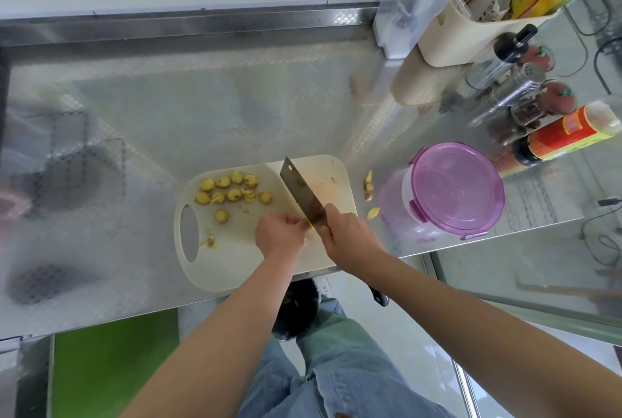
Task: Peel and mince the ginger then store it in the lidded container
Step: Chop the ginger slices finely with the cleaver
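Note:
A cream cutting board (235,259) lies at the steel counter's near edge. Several yellow ginger slices (232,190) are spread over its far left part. My left hand (281,234) pinches a small yellow ginger piece (309,224) against the board, mostly hidden under the fingers. My right hand (350,235) grips the handle of a cleaver (301,190), its blade right beside the ginger piece. The black handle end (380,296) sticks out below my wrist. A purple lidded container (451,188) stands to the right of the board, lid on.
Ginger peel scraps (369,193) lie on the counter between board and container. Sauce bottle (565,134), shakers (515,87) and a beige holder (471,23) crowd the far right. The counter edge (134,313) runs just under the board; my legs stand below.

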